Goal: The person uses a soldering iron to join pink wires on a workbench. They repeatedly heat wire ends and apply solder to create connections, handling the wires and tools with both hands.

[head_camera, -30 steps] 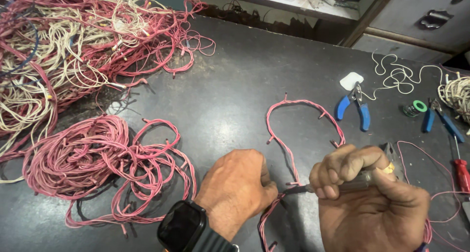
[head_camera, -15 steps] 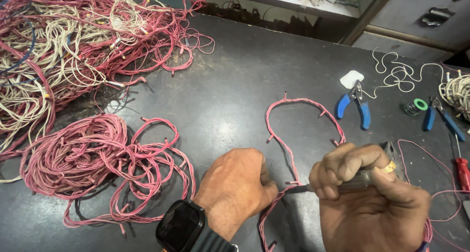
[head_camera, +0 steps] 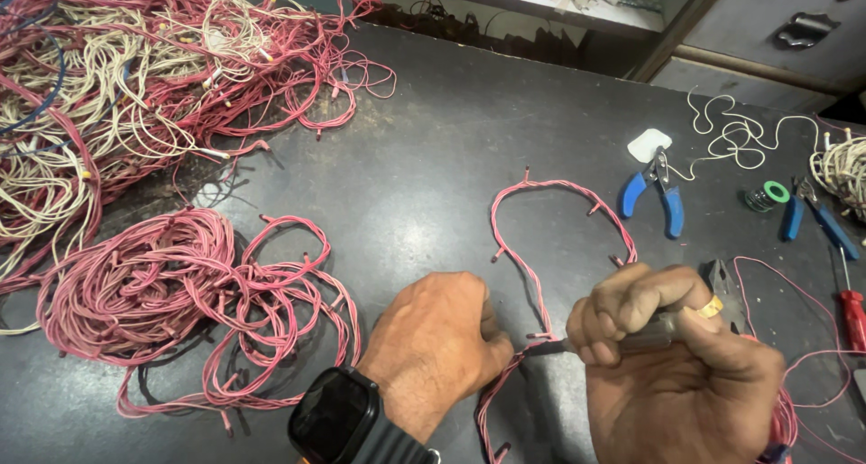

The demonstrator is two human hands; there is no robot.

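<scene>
Over in the far left corner of the dark tabletop [head_camera: 433, 148] sprawls a big tangle of red and cream wires [head_camera: 135, 76]. Nearer the front left edge there's a looser coil of pink-red wire [head_camera: 171, 288]. Across at the right side, blue-handled pliers [head_camera: 657, 190] lie beside a small white piece [head_camera: 649, 144], with a thin white cord [head_camera: 735, 137] curling just behind. A green-ringed spool [head_camera: 769, 194] sits next to a second blue-handled tool [head_camera: 816, 220], and a red-handled screwdriver [head_camera: 852, 315] lies at the right edge.
</scene>
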